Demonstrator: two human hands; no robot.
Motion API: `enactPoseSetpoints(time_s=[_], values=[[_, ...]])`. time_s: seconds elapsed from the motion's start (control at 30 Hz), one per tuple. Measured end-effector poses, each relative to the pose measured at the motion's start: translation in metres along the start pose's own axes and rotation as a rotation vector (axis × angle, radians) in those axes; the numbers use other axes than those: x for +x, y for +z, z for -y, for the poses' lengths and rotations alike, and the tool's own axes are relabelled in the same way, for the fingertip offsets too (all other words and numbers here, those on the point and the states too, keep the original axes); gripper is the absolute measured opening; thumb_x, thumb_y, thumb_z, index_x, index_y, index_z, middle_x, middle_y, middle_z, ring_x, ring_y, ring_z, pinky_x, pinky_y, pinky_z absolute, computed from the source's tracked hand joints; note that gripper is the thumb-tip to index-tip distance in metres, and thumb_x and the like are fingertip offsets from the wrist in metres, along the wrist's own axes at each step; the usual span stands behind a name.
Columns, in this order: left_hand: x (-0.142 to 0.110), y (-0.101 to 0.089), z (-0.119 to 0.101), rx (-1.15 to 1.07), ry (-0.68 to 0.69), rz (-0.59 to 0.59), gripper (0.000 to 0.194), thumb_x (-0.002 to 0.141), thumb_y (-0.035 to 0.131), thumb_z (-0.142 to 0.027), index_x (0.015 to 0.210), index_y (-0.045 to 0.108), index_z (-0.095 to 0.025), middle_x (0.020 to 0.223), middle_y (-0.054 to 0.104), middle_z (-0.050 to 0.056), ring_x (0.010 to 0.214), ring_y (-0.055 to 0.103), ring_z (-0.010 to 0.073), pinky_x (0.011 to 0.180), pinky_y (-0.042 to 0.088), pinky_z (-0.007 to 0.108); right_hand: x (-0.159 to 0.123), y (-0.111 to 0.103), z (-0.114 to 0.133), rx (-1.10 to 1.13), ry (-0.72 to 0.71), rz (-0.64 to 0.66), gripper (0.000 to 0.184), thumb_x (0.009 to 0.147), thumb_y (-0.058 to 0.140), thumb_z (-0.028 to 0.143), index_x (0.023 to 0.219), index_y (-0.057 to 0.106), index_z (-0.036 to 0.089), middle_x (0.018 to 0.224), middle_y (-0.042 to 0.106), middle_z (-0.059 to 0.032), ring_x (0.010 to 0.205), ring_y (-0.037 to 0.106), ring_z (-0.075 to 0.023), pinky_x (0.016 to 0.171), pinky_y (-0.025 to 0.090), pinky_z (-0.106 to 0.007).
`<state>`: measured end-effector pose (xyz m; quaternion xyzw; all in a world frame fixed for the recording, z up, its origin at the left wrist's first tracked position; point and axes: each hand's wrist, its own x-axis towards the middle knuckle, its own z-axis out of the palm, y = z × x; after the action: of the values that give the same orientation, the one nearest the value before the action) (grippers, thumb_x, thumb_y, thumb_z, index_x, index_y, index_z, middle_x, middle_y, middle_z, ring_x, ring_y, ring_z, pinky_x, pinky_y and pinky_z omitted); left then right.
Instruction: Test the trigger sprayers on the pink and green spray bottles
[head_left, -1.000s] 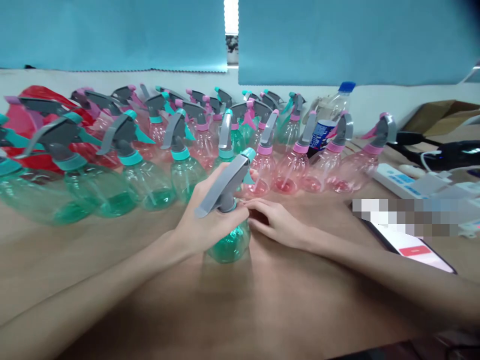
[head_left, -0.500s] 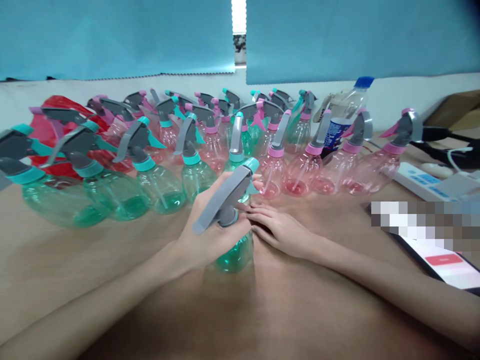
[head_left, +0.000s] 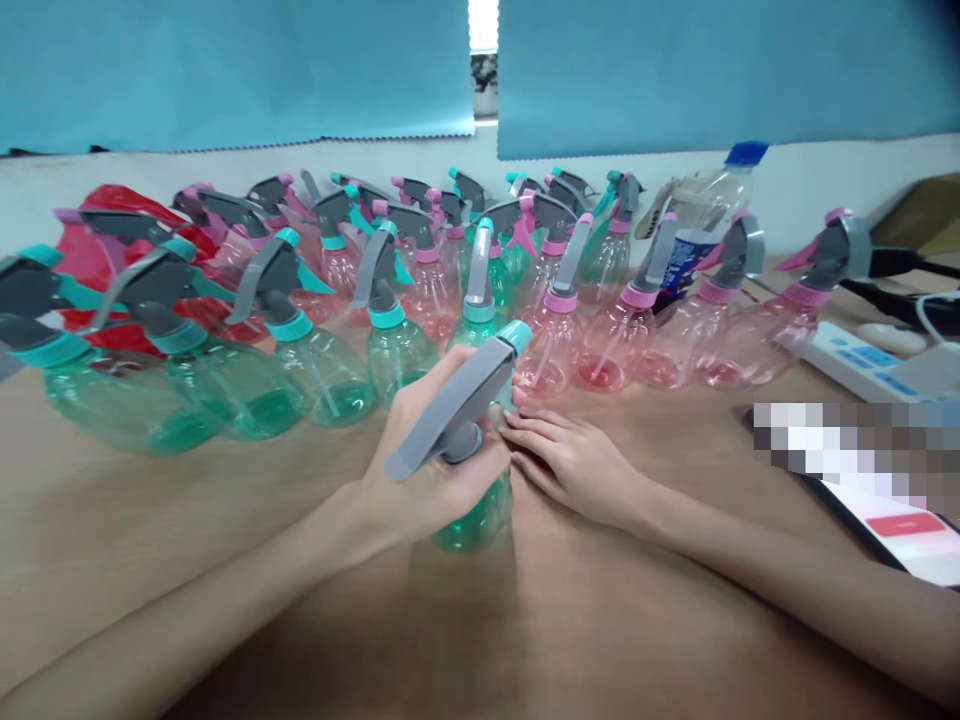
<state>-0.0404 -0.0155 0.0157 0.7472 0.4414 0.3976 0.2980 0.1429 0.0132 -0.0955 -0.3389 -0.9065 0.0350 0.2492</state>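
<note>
- In the centre of the frame, the green spray bottle point(head_left: 459, 402) stood within the left hand point(head_left: 420, 485), whose fingers were clamped around it below the grey head.
- Just right of it, the right hand point(head_left: 589, 468) reached in with fingers extended; whether its fingertips gripped or touched the bottle could not be told.
- The left hand hid the bottle's middle.
- At lower right, pixelation and the frame edge obscured the phone point(head_left: 874, 500).
</note>
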Motion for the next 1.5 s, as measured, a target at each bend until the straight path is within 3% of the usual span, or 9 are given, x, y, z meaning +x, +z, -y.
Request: enactPoseSetpoints(time_s=[0.23, 0.53, 0.73, 0.9, 1.07, 1.3, 1.5], values=[[0.000, -0.001, -0.002, 0.000, 0.023, -0.009, 0.023, 0.064, 0.051, -0.013, 0.081, 0.043, -0.025, 0.074, 0.057, -0.003, 0.062, 0.056, 0.0153, 0.058, 0.047, 0.029, -0.001, -0.001, 0.000, -0.015, 0.045, -0.024, 0.027, 0.096, 0.048, 0.025, 0.112, 0.069, 0.017, 0.115, 0.072, -0.0086, 0.110, 0.064, -0.0298, 0.091, 0.054, -0.048], [-0.001, -0.001, 0.004, -0.012, -0.014, 0.020, 0.024, 0.066, 0.052, -0.017, 0.086, 0.043, -0.027, 0.063, 0.046, -0.006, 0.046, 0.040, 0.0122, 0.044, 0.035, 0.027, 0.000, 0.001, -0.002, 0.065, 0.032, -0.032, 0.029, 0.097, 0.046, 0.025, 0.116, 0.067, 0.017, 0.121, 0.068, -0.0137, 0.117, 0.060, -0.0299, 0.095, 0.053, -0.051], [-0.001, 0.001, 0.006, 0.044, -0.015, -0.024, 0.024, 0.069, 0.053, -0.018, 0.091, 0.047, -0.025, 0.066, 0.046, -0.004, 0.050, 0.041, 0.0134, 0.047, 0.038, 0.028, 0.000, 0.002, -0.003, 0.072, 0.068, -0.035, 0.032, 0.096, 0.047, 0.027, 0.118, 0.066, 0.013, 0.123, 0.067, -0.0151, 0.121, 0.058, -0.0302, 0.097, 0.051, -0.051], [-0.002, 0.000, 0.003, 0.043, -0.024, -0.018, 0.024, 0.071, 0.055, -0.019, 0.094, 0.050, -0.024, 0.072, 0.054, -0.002, 0.054, 0.049, 0.0149, 0.052, 0.045, 0.029, -0.001, 0.002, -0.009, 0.188, 0.067, -0.065, 0.024, 0.098, 0.047, 0.027, 0.103, 0.070, 0.021, 0.117, 0.071, -0.0083, 0.110, 0.065, -0.0240, 0.091, 0.055, -0.044], [-0.003, -0.001, 0.001, 0.034, -0.030, 0.001, 0.028, 0.074, 0.055, -0.019, 0.101, 0.052, -0.025, 0.082, 0.061, 0.000, 0.061, 0.057, 0.0161, 0.057, 0.050, 0.030, -0.003, 0.001, -0.013, 0.248, 0.080, -0.111, 0.017, 0.096, 0.053, 0.029, 0.090, 0.067, 0.020, 0.107, 0.073, -0.0079, 0.097, 0.068, -0.0222, 0.083, 0.055, -0.041], [-0.003, 0.000, -0.001, 0.039, -0.061, 0.010, 0.029, 0.075, 0.054, -0.022, 0.104, 0.052, -0.024, 0.078, 0.059, 0.000, 0.059, 0.056, 0.0164, 0.055, 0.047, 0.030, -0.004, 0.001, -0.013, 0.298, 0.093, -0.129, 0.014, 0.095, 0.055, 0.028, 0.089, 0.065, 0.020, 0.109, 0.071, -0.0077, 0.099, 0.067, -0.0218, 0.083, 0.055, -0.040], [-0.001, 0.000, 0.001, 0.017, -0.040, -0.001, 0.025, 0.073, 0.055, -0.020, 0.097, 0.050, -0.023, 0.076, 0.057, 0.000, 0.058, 0.053, 0.0165, 0.056, 0.047, 0.031, -0.001, 0.000, -0.011, 0.274, 0.025, -0.110, 0.021, 0.099, 0.047, 0.025, 0.101, 0.067, 0.020, 0.114, 0.071, -0.0078, 0.110, 0.064, -0.0231, 0.093, 0.053, -0.045]])
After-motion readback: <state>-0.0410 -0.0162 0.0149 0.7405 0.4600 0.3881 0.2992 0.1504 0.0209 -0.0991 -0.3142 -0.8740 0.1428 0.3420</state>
